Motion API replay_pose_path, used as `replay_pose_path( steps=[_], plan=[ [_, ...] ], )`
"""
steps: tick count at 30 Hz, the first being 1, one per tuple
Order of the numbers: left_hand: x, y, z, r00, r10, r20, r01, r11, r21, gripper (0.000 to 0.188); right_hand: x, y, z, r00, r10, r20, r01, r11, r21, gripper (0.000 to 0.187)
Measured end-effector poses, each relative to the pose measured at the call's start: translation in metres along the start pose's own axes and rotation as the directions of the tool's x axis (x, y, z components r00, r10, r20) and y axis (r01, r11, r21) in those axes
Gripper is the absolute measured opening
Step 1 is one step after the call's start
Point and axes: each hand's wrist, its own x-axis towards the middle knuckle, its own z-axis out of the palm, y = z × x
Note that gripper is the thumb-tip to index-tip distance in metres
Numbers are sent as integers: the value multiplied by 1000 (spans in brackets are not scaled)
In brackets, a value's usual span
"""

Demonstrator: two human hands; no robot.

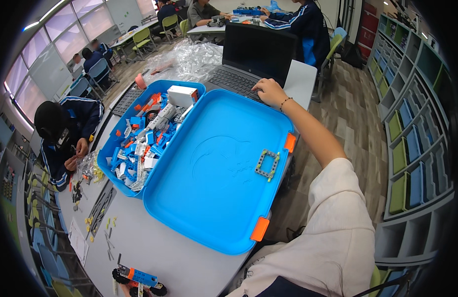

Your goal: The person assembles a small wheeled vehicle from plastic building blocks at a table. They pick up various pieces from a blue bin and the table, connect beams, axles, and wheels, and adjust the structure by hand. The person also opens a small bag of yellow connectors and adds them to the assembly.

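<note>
My right hand (269, 93) reaches to the laptop (239, 81), its fingers bent over the right part of the keyboard and holding nothing. The laptop's screen is dark. At the lower edge, a small built vehicle (143, 278) has blue and orange parts and black wheels. A skin-coloured patch beside it may be part of my left hand; its fingers cannot be made out. Between the two stands an open blue case: one half holds a heap of blue, white and orange building pieces (139, 148), and the wide lid (209, 198) carries a grey square frame (267, 165) with yellow-green pegs.
Loose grey beams (101, 208) and small pegs lie on the grey table (134, 222) left of the case. Crumpled clear plastic (189, 62) lies behind it. A person in a dark jacket (65, 131) handles small parts across the table. Shelves with bins (412, 143) line the right side.
</note>
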Motion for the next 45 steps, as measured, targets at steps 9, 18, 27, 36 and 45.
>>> replay_pose_path(
  steps=[9, 18, 27, 36, 45],
  plan=[
    [5, -12, 31, 992, -128, -20, 127, 992, -28, 52, -13, 14, 16, 995, -43, -87, 23, 974, -224, 22],
    [12, -20, 35, 982, -189, -4, 188, 981, -49, 51, -15, 29, 26, 981, -103, -162, 107, 994, 15, 18],
    [19, -24, 34, 974, -225, 11, 225, 973, -57, 50, -17, 22, 15, 983, -133, -124, 117, 985, -130, 14],
    [19, -24, 27, 969, -245, 20, 246, 967, -71, 50, -19, 12, 7, 972, -149, -181, 127, 984, -125, 14],
    [19, -25, 22, 964, -263, 37, 265, 961, -79, 49, -17, -14, -16, 974, -161, -157, 161, 987, -15, 21]
  ],
)
